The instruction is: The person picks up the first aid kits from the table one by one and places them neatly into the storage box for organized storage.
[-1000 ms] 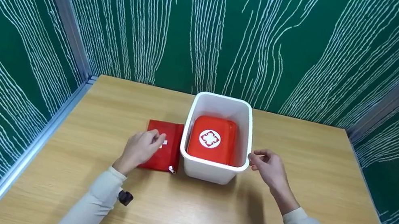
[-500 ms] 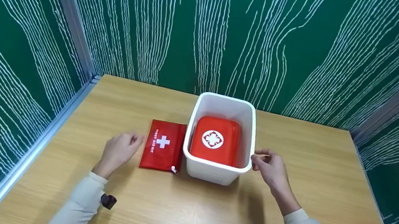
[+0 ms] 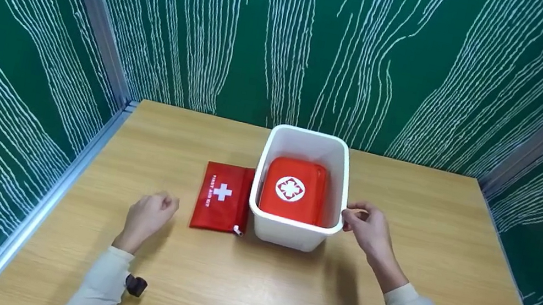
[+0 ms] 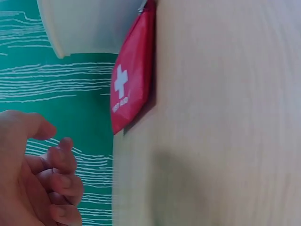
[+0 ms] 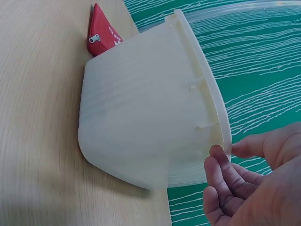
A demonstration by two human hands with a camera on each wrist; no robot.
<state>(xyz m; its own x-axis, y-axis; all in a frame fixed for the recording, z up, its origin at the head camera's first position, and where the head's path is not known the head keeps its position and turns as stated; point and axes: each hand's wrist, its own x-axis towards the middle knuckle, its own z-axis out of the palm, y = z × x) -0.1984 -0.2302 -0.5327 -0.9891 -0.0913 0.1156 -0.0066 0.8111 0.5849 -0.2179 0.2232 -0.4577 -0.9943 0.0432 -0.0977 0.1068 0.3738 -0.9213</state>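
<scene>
A white plastic bin (image 3: 285, 233) stands on the table with a red first aid case (image 3: 290, 203) inside, its white cross emblem facing up. My right hand (image 3: 368, 228) pinches the bin's right rim; in the right wrist view the thumb and fingertips (image 5: 216, 151) meet at that rim. Flat on the table, left of the bin and close against it, lies a red first aid pouch (image 3: 218, 205) with a zipper pull at its near right corner. My left hand (image 3: 146, 220) hovers left of the pouch, apart from it, fingers loosely curled round nothing.
The wooden table (image 3: 246, 293) runs back to a green wall (image 3: 243, 58) with white wavy lines, just behind the bin. Similar green panels rise along the left and right sides, joined by grey metal posts (image 3: 90, 9).
My left hand has drawn back leftward and toward me, off the red pouch, uncovering its white cross and lettering. The right hand stays at the bin's rim.
</scene>
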